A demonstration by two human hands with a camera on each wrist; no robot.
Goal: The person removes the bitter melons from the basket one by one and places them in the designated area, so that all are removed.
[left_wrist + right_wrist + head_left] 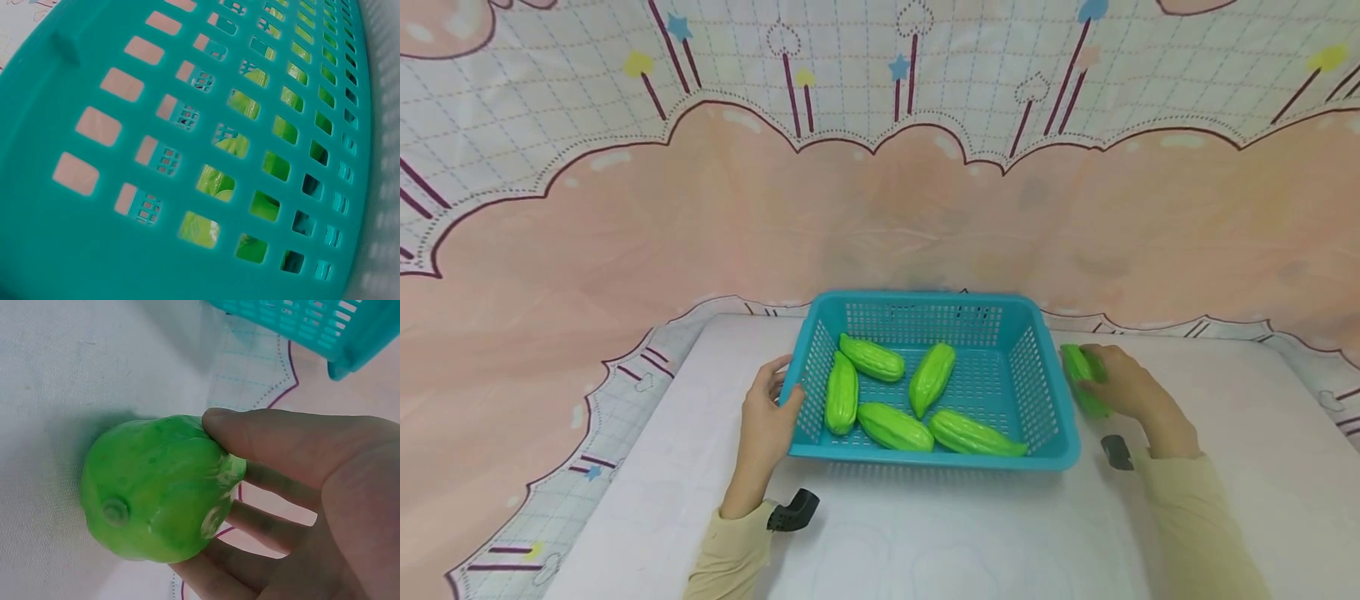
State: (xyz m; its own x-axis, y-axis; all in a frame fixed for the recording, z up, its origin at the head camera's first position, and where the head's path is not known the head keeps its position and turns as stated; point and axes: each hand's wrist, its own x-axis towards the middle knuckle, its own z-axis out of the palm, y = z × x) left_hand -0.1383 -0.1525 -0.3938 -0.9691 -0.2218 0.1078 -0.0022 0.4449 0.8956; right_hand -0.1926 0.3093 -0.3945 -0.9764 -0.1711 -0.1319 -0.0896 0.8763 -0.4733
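A turquoise plastic basket (925, 461) with perforated walls sits on the white table. My left hand (769, 423) grips its left rim, thumb on the inner side; that hand is out of sight in the left wrist view, where the basket's wall (56, 237) fills most of the frame. Inside lie several bright green bitter melons (893, 427). Just right of the basket, my right hand (1126, 385) holds another bitter melon (150, 487), its thumb on one side and fingers round the other. This melon lies on or close against the tabletop, its stem end facing the right wrist camera.
The white tabletop (970, 542) extends in front of the basket and to both sides. Behind it hangs a patterned cloth (925, 217) in peach and white. A black wrist device (793, 510) is at the left sleeve, another (1117, 452) at the right.
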